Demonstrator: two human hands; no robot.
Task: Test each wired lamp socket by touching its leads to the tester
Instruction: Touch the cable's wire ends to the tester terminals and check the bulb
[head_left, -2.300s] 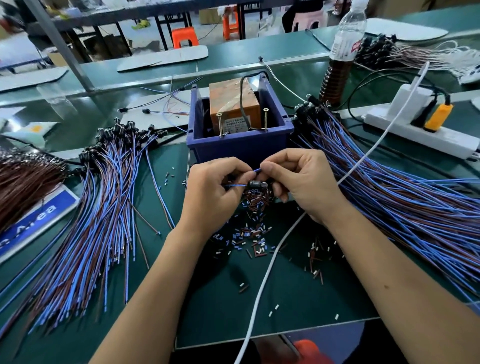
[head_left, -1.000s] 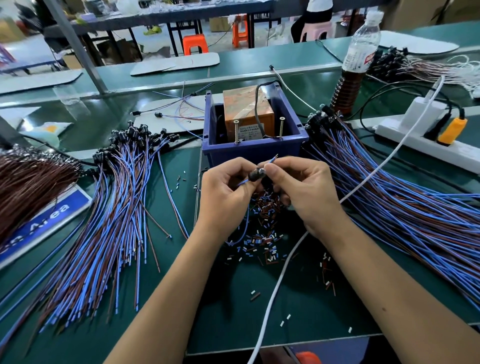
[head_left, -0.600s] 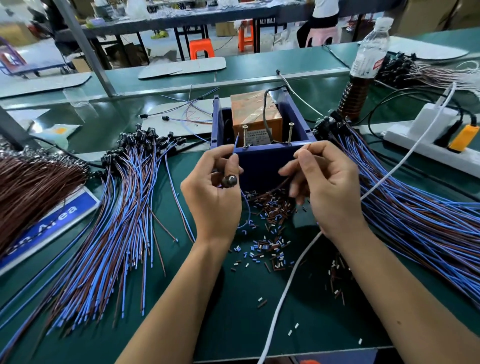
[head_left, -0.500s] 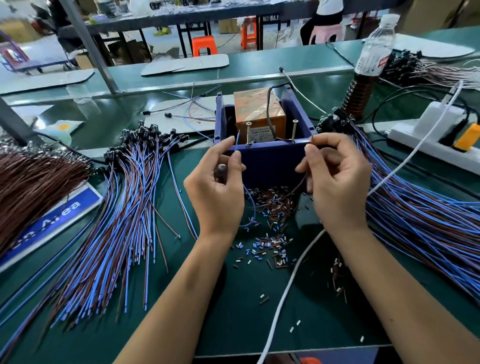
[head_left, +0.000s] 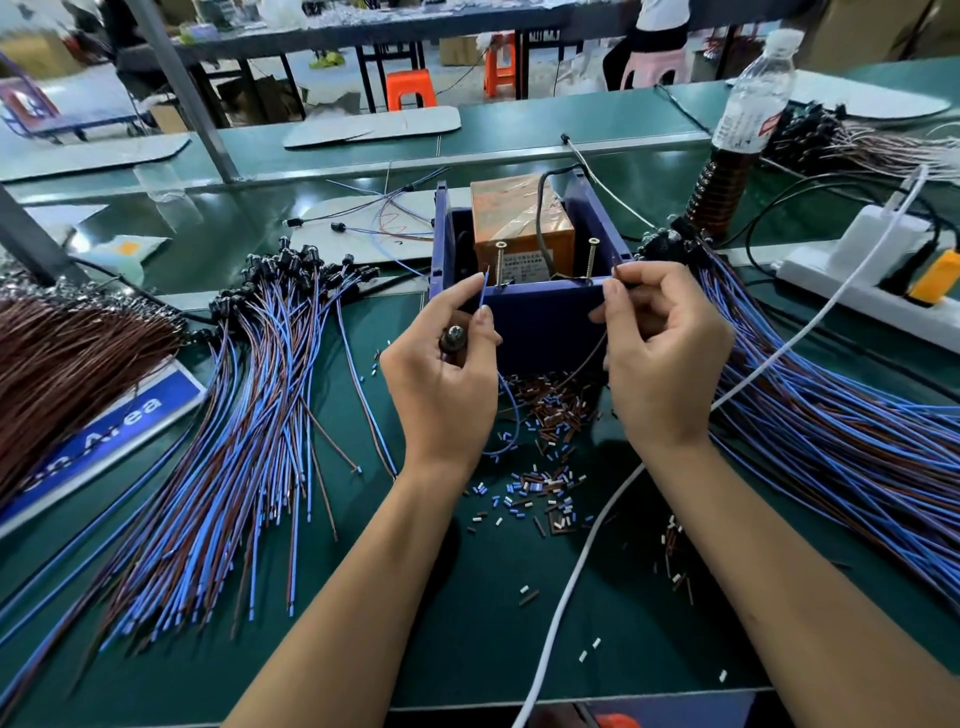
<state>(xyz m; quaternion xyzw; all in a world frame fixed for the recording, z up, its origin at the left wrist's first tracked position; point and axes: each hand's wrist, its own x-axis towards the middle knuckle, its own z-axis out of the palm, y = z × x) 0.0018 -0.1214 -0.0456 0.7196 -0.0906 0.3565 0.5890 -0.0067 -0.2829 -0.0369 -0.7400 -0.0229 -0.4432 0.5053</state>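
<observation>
We see the left hand (head_left: 441, 374) cradling a lamp socket (head_left: 451, 338) against its palm while thumb and forefinger pinch the blue lead (head_left: 483, 291) upright, its tip just beside the left screw (head_left: 500, 262) of the tester (head_left: 524, 270). The right hand (head_left: 660, 353) pinches the brown lead (head_left: 587, 358) near its end and lifts it toward the right screw (head_left: 591, 257); whether either tip touches metal yet, we cannot tell. The two hands stand apart, one on each side of the blue box, which we judge keeps the bare ends from meeting each other and lets each find its own terminal. The socket faces up in the palm, presumably so any glow is seen at once.

On the counter (head_left: 467, 649) below the hands lies a scatter of cut insulation bits (head_left: 540, 467), the leavings of stripped ends. To the right a wide fan of wired sockets (head_left: 831, 415) lies within reach of the right hand; to the left a second pile (head_left: 234, 415) lies spread, likely sorted apart from the first. A white cable (head_left: 582, 571) crosses the near counter toward a power strip (head_left: 857, 280) at far right, beside a bottle (head_left: 743, 135).
</observation>
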